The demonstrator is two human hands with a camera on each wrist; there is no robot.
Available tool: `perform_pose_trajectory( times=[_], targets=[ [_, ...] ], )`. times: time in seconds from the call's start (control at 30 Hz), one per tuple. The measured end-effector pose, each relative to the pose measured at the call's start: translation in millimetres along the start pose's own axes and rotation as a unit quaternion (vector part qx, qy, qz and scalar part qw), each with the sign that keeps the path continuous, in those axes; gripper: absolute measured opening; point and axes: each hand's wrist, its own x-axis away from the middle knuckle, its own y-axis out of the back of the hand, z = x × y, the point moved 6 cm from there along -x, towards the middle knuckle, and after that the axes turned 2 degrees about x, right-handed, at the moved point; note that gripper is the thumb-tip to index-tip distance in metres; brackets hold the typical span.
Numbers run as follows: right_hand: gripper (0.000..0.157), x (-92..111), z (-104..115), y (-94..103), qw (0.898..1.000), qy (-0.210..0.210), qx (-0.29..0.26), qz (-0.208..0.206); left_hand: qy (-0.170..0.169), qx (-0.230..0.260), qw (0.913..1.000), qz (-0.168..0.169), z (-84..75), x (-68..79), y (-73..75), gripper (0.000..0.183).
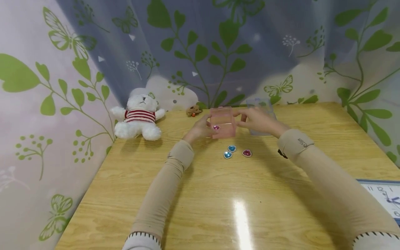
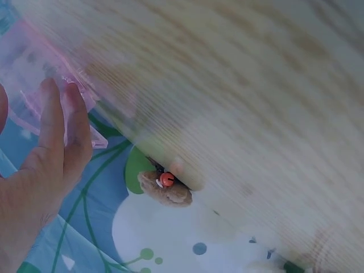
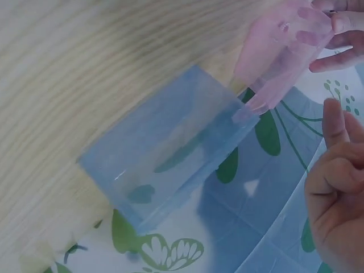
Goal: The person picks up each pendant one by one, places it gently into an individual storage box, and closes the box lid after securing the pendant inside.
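A clear pink plastic box (image 1: 226,132) stands on the table, with a pink gem (image 1: 216,127) showing inside it. My left hand (image 1: 200,129) grips its left side; in the right wrist view its fingers and thumb are around the edge of the pink box (image 3: 278,57). Close by the box's right side is my right hand (image 1: 257,119), its fingers bent and nothing held. Behind that hand stands a clear blue box (image 3: 170,148). Nearer me lie two blue heart gems (image 1: 232,148) and a dark pink gem (image 1: 247,153) with silvery rims.
A white teddy bear (image 1: 139,118) in a red-striped shirt sits at the back left. A small brown plush (image 1: 193,110) lies by the back edge. Toward the right edge is a clock-faced board (image 1: 382,194). A leaf-patterned curtain (image 1: 200,52) hangs behind the table.
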Motion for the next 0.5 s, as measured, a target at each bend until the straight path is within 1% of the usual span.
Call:
perform_pose_trajectory(
  times=[0.07,0.2,0.3,0.37,0.5],
  targets=[
    [0.042,5.6,-1.2,-2.0,1.000,0.006,0.005,0.016,0.001,0.004,1.0000,0.004,0.1,0.4,0.5,0.091],
    [0.042,15.8,-5.5,-8.1,0.998,0.018,0.010,0.053,0.010,0.038,0.9992,0.012,-1.2,0.9,0.1,0.089],
    [0.040,22.0,-8.3,-14.5,0.997,0.027,-0.003,0.078,0.020,0.055,0.9982,0.012,-1.9,0.7,-0.4,0.089],
    [0.037,25.6,-8.5,-19.4,0.995,0.039,-0.004,0.087,0.025,0.054,0.9982,0.009,-2.1,0.3,-0.4,0.089],
    [0.029,31.9,-9.0,-32.3,0.992,0.057,0.020,0.107,0.027,0.055,0.9981,0.008,-2.2,0.2,-0.7,0.088]
  ],
)
